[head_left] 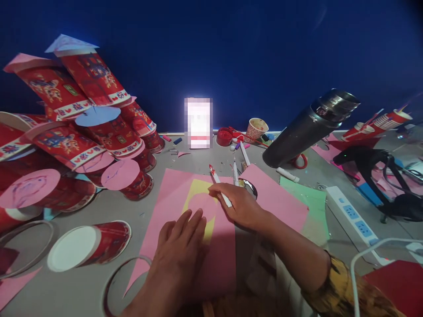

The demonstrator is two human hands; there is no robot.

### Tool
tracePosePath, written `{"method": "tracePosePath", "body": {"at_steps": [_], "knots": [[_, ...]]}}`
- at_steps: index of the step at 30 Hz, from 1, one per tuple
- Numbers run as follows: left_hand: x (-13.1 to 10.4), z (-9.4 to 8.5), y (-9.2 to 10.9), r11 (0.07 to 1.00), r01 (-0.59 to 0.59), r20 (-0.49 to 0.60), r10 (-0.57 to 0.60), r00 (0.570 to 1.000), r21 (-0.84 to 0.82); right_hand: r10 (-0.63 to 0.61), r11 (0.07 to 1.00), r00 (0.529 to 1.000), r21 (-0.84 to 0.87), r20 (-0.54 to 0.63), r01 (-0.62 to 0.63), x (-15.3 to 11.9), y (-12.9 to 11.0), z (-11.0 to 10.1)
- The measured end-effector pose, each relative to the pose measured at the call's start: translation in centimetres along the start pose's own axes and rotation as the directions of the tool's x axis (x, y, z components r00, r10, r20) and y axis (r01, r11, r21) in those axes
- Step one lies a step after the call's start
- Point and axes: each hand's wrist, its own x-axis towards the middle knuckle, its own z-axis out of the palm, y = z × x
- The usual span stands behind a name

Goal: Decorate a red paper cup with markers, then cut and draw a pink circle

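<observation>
Pink paper [175, 189] lies on the table in front of me, with a yellow paper strip [198, 185] on it. On the strip is a pink round shape [202, 203]; I cannot tell whether it is a cut disc or a hole. My left hand [181, 237] rests flat over the lower part of the strip, fingers stretched out. My right hand [236, 202] grips a white marker [216, 178], whose red end points up and away. Partly hidden behind that hand are another white marker [235, 169] and a shiny round lid-like object [249, 187].
Stacked red paper cups [95, 72] with paper discs fill the left; one cup [112, 240] lies nearer. A dark thermos [297, 130] stands right, near green paper [304, 202] and a power strip [353, 220]. A bright, blurred-out screen [198, 123] is at the back.
</observation>
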Motion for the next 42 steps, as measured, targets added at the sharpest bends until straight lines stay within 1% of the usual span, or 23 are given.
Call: {"method": "tracePosePath", "body": {"at_steps": [4, 8, 10, 11, 13, 15, 17, 19, 21, 24, 28, 30, 33, 36, 38, 40, 42], "knots": [[0.0, -0.1, 0.6, 0.996, 0.087, 0.058, -0.088, 0.994, 0.020, 0.006, 1.000, 1.000, 0.006, 0.000, -0.006, 0.0, 0.1, -0.1], [0.2, -0.4, 0.9, 0.996, 0.089, 0.076, -0.091, 0.993, 0.029, 0.006, 1.000, 1.000, 0.019, 0.005, -0.006, 0.1, 0.0, -0.2], [0.3, -0.3, 1.0, 0.995, 0.100, 0.078, -0.102, 0.992, 0.020, -0.011, 1.000, 1.000, 0.027, -0.012, 0.011, 0.0, 0.0, -0.2], [0.3, -0.1, 1.1, 0.994, 0.107, 0.081, -0.108, 0.991, 0.010, -0.029, 0.999, 0.999, 0.039, -0.042, 0.030, 0.0, 0.0, -0.3], [0.2, 0.3, 1.3, 0.992, 0.125, 0.087, -0.124, 0.988, 0.001, -0.081, 0.994, 0.985, 0.063, -0.150, 0.091, -0.2, 0.0, -0.4], [0.2, 0.7, 1.5, 0.990, 0.143, 0.063, -0.143, 0.988, 0.012, -0.125, 0.987, 0.949, 0.057, -0.290, 0.148, -0.4, -0.1, -0.6], [0.3, 1.0, 1.7, 0.989, 0.145, 0.035, -0.146, 0.989, 0.035, -0.129, 0.988, 0.913, 0.030, -0.387, 0.152, -0.5, -0.1, -0.7], [0.4, 0.9, 1.7, 0.991, 0.119, 0.051, -0.122, 0.991, 0.058, -0.092, 0.993, 0.901, 0.030, -0.424, 0.115, -0.4, -0.1, -0.6], [0.6, 0.6, 1.6, 0.993, 0.092, 0.077, -0.098, 0.992, 0.074, -0.030, 0.996, 0.911, 0.063, -0.410, 0.061, -0.4, -0.1, -0.4], [0.9, 0.0, 1.6, 0.992, 0.088, 0.070, -0.094, 0.993, 0.086, 0.048, 0.995, 0.926, 0.096, -0.373, -0.013, -0.3, 0.2, 0.2], [1.2, -0.3, 1.8, 0.992, 0.088, 0.063, -0.094, 0.994, 0.088, 0.081, 0.994, 0.932, 0.100, -0.353, -0.049, -0.4, 0.6, 0.7], [1.3, -0.3, 1.9, 0.992, 0.094, 0.076, -0.101, 0.992, 0.087, 0.090, 0.991, 0.939, 0.123, -0.332, -0.052, -0.3, 0.7, 0.9], [1.3, -0.4, 2.0, 0.991, 0.108, 0.101, -0.116, 0.988, 0.084, 0.082, 0.986, 0.957, 0.164, -0.277, -0.037, 0.1, 0.6, 1.1], [1.1, -0.5, 2.2, 0.992, 0.110, 0.087, -0.116, 0.989, 0.067, 0.049, 0.978, 0.979, 0.209, -0.196, -0.007, 0.6, 0.3, 1.2], [1.0, -0.5, 2.3, 0.992, 0.116, 0.079, -0.120, 0.990, 0.046, 0.020, 0.977, 0.986, 0.214, -0.163, 0.015, 0.8, 0.0, 1.2], [0.8, -0.6, 2.2, 0.993, 0.115, 0.085, -0.117, 0.990, 0.031, -0.012, 0.980, 0.982, 0.191, -0.190, 0.049, 0.7, -0.2, 1.0], [0.7, -0.7, 2.2, 0.994, 0.102, 0.091, -0.105, 0.990, 0.031, -0.039, 0.983, 0.964, 0.163, -0.262, 0.085, 0.4, -0.3, 0.6]]}}
